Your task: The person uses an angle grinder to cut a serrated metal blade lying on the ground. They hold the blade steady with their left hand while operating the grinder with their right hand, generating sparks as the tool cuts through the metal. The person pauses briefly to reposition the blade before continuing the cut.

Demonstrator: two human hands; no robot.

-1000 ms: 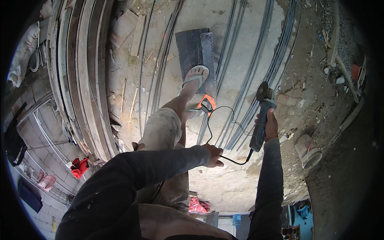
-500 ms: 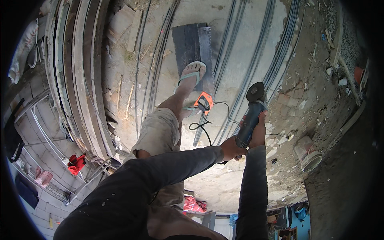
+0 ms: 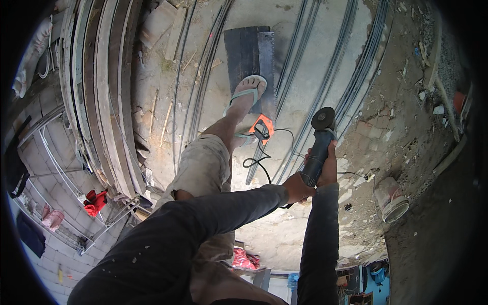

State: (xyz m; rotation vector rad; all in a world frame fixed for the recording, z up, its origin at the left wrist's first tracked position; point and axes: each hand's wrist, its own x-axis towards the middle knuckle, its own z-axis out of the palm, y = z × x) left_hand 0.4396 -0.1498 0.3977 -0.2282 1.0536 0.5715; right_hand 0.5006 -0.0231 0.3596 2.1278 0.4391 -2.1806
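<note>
Both my hands hold a dark angle grinder (image 3: 318,155) out to the right of my legs. Its round disc (image 3: 323,118) points away from me, near the steel rods. My left hand (image 3: 297,188) is wrapped round the rear end of the body, where a black cord hangs. Further forward, my right hand (image 3: 329,165) grips the side of the body, close to the head. To the left, a handsaw (image 3: 266,66) with an orange handle lies along a dark board (image 3: 242,53). My sandalled foot (image 3: 249,89) presses on the board and partly covers the saw.
Bundles of thin steel rods (image 3: 338,56) run along the concrete floor. Long wooden planks (image 3: 104,86) are stacked at the left, beside a metal frame with a red cloth (image 3: 95,202). A dirty bucket (image 3: 392,201) lies tipped at the right, on rubble-strewn ground. A black cable (image 3: 257,161) loops near the saw.
The grinder has turned a little in my hands, its head swinging slightly left. The floor, saw and board appear shifted slightly in the view. Both hands keep their hold.
</note>
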